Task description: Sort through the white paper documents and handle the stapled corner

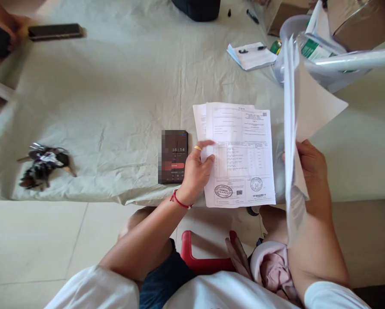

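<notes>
A: ok so where's the paper been put, and how's it being held?

B: The printed sheets (240,128) are laid flat on the covered table (115,107), right by the near edge, with the bottom slightly overhanging. At least two seem to be stacked, since another is seen poking out at the top left. The left margin is touched by the left hand (197,167), thumb and index finger spread; whether anything's pinched underneath can't be told.

A: and the other hand?

B: The paper bundle (289,128) is clamped in the right hand (311,163) and held up, seen almost edge-on. A loose page (318,103) is splayed out to the right.

A: any handling tips?

B: Super light, tbh, but floppy. A single sheet would probably be buckled if shoved from one edge, and the layers could easily be slid apart by accident. Best lifted by a side margin, thumb on top, fingers below. The overhanging bottom could be caught easily too. For the bundle, a firm pinch around the middle is probably needed, otherwise more fanning should be expected. Creases and tears are the main risk.
</notes>
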`<move>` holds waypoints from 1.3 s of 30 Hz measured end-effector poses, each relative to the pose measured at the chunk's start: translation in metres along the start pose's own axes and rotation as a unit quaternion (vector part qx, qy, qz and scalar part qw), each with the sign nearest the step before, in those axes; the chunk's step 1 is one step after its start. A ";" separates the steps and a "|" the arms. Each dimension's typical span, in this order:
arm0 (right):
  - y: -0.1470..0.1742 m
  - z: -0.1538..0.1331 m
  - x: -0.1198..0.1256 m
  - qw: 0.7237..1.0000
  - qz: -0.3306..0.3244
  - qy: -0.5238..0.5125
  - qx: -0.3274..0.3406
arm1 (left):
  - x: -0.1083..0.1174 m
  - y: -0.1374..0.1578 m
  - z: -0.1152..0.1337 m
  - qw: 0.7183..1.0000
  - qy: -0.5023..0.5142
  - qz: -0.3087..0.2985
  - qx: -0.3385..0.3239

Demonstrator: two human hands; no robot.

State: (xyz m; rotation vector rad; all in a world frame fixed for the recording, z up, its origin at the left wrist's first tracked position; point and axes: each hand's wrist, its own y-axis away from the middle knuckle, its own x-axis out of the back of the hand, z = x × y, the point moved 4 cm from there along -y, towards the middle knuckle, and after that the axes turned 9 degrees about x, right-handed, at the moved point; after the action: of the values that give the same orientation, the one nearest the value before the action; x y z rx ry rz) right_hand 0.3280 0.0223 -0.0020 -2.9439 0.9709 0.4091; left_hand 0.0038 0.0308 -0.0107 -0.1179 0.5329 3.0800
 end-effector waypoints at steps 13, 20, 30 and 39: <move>0.007 -0.007 -0.017 0.995 0.067 -0.012 -0.072 | -0.002 0.004 0.006 0.999 -0.049 -0.009 0.005; 0.011 -0.007 -0.018 0.996 0.061 -0.009 -0.071 | -0.002 0.003 0.005 0.995 -0.100 -0.010 -0.021; -0.004 0.003 -0.014 0.998 0.067 0.005 -0.008 | 0.000 0.002 0.002 0.997 -0.072 0.002 -0.011; -0.011 0.016 -0.009 0.997 0.020 0.076 0.020 | -0.007 0.003 0.002 0.989 0.128 -0.022 0.069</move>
State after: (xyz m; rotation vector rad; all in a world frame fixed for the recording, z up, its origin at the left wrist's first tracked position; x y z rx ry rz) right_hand 0.3231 0.0378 -0.0154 -2.9590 1.0404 0.1638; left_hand 0.0103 0.0283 -0.0076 -0.5201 0.7387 2.9887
